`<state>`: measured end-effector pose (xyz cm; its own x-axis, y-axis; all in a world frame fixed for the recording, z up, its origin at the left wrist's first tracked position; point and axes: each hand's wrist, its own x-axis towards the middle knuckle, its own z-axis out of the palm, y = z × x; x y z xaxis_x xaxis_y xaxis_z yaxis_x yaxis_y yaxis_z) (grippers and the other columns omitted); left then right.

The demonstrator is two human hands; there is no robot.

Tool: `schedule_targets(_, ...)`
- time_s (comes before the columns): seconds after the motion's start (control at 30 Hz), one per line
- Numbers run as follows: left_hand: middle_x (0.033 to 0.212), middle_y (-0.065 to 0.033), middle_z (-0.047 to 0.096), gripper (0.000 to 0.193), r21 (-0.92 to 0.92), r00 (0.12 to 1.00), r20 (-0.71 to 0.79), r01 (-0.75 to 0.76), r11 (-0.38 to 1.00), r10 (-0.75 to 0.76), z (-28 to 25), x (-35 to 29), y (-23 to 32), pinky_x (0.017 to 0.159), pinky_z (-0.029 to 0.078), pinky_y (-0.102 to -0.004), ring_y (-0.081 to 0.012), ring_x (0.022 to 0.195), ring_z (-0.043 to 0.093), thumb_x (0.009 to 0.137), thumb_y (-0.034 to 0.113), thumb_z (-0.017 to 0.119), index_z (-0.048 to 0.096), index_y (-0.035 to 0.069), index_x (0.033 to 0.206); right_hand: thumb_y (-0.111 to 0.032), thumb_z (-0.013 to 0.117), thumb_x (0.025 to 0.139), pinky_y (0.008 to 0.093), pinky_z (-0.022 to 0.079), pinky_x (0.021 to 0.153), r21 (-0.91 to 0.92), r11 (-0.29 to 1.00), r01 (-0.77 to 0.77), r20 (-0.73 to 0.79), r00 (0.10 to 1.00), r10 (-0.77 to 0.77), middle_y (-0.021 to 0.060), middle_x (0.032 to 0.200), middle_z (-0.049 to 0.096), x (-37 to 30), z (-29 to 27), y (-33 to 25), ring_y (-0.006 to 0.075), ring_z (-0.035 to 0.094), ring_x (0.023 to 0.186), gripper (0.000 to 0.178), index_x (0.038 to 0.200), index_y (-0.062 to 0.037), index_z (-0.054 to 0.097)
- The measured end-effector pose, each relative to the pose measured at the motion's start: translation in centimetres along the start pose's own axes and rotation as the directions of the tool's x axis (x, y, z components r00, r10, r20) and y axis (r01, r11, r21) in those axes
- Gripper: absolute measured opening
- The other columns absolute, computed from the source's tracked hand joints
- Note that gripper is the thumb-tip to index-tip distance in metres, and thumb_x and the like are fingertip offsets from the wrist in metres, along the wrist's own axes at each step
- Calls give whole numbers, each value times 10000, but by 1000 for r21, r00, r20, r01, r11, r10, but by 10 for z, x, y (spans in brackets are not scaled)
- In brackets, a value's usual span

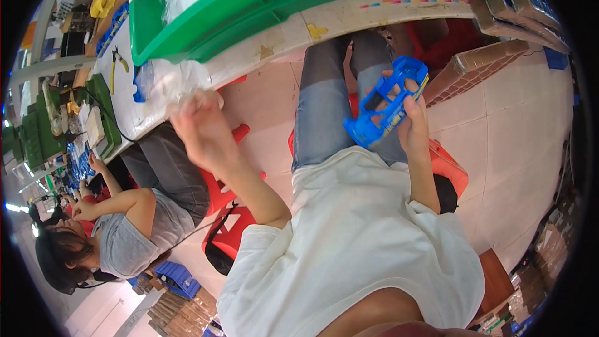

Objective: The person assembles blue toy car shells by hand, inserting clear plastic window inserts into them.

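Observation:
My right hand point(415, 122) grips a blue plastic toy car body shell point(390, 103), which has window openings and yellow markings along its side. It is held tilted over my lap. At the table edge to the left, my left hand point(203, 128) reaches out, slightly blurred, with its fingers bent onto a clear plastic bag point(190, 84). More thin clear plastic point(165, 78) lies on the table beside it, partly over a blue piece point(138, 87). The fingertips of the left hand are partly hidden in the plastic.
A large green crate point(249, 15) with white plastic bags stands on the white table point(274, 50). Yellow-handled pliers point(115, 68) lie left of it. A co-worker point(137, 231) sits at my left by red stools point(231, 231). Cardboard trays point(508, 3) stand at the far right.

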<state>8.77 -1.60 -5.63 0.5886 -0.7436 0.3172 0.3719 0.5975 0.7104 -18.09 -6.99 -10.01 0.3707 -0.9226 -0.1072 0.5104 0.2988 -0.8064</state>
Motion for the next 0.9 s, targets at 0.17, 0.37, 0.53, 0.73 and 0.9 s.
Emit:
schedule_targets(0.17, 831, -55, 527, 130, 96, 983, -144, 128, 987, -113, 7, -3, -32, 680, 328, -263, -143, 743, 445, 772, 84, 560, 480, 48, 868, -150, 507, 813, 350, 382, 866, -2, 998, 60, -21, 998, -60, 106, 1074, 503, 0, 8, 12, 228, 511, 994, 418, 1165, -20, 325)
schedule_targets(0.37, 824, -68, 549, 127, 15, 955, -74, 288, 957, -287, 30, -23, -50, 686, 343, -253, -131, 745, 465, 776, 103, 567, 492, 37, 855, -446, 561, 716, 365, 401, 843, -110, 993, -34, -61, 998, 27, 133, 1064, 485, 6, -2, 7, 257, 513, 968, 703, 1181, 15, 308)
schedule_targets(0.53, 858, -102, 592, 160, 19, 914, -8, 407, 913, -407, 37, -36, -61, 697, 398, -242, -142, 790, 540, 797, 137, 555, 520, 16, 895, -585, 555, 633, 293, 483, 645, -30, 999, -27, 135, 990, 31, 247, 1159, 385, 22, 10, -12, 219, 577, 791, 834, 1133, 52, 356)
schedule_targets(0.73, 850, -119, 612, 154, 199, 853, 70, 496, 845, -517, 48, -43, -64, 687, 399, -234, -124, 802, 548, 814, 137, 532, 543, 6, 893, -568, 596, 593, 247, 491, 534, 79, 997, 10, 368, 929, -39, 345, 1183, 331, 37, 24, -24, 166, 591, 616, 863, 1090, 111, 401)
schedule_targets(0.9, 829, -111, 611, 151, 284, 828, 90, 511, 811, -553, 51, -43, -61, 685, 402, -236, -126, 766, 550, 824, 142, 517, 556, 2, 864, -497, 648, 604, 322, 491, 763, 41, 995, -87, 354, 933, 66, 263, 1096, 455, 39, 14, -23, 229, 536, 946, 824, 1127, 78, 373)
